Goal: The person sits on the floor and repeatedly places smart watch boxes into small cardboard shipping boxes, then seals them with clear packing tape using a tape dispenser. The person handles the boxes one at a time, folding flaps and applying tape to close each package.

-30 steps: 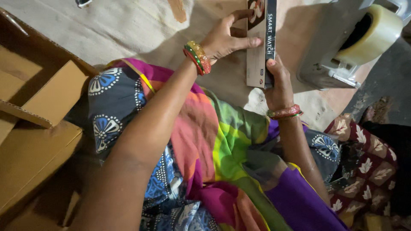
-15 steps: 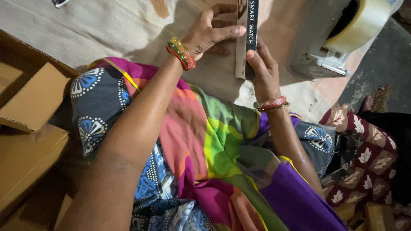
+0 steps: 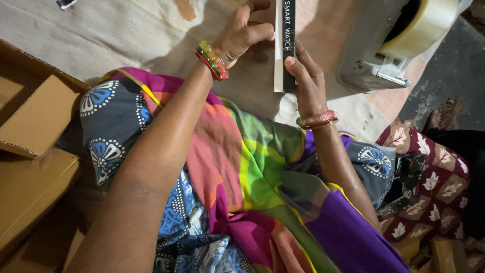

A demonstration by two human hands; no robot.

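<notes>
A long narrow product box [image 3: 284, 45], black on one side and white on the other, stands on its edge on the pale floor covering [image 3: 116, 35]. My left hand [image 3: 242, 33] grips its left side near the top of the view, thumb against the box. My right hand [image 3: 304, 81] holds its near end from the right, fingers on the black side. Both wrists carry coloured bangles. My lap in bright multicoloured cloth [image 3: 242, 177] fills the middle below the hands.
A grey tape dispenser [image 3: 376, 55] with a roll of clear tape [image 3: 424, 25] stands just right of the box. Brown cardboard cartons [image 3: 35, 126] lie at the left. A maroon leaf-patterned cloth [image 3: 434, 182] lies at the right.
The view has shifted, so box and hands sit higher in the frame. The box has turned more onto its edge; both hands keep their hold.
</notes>
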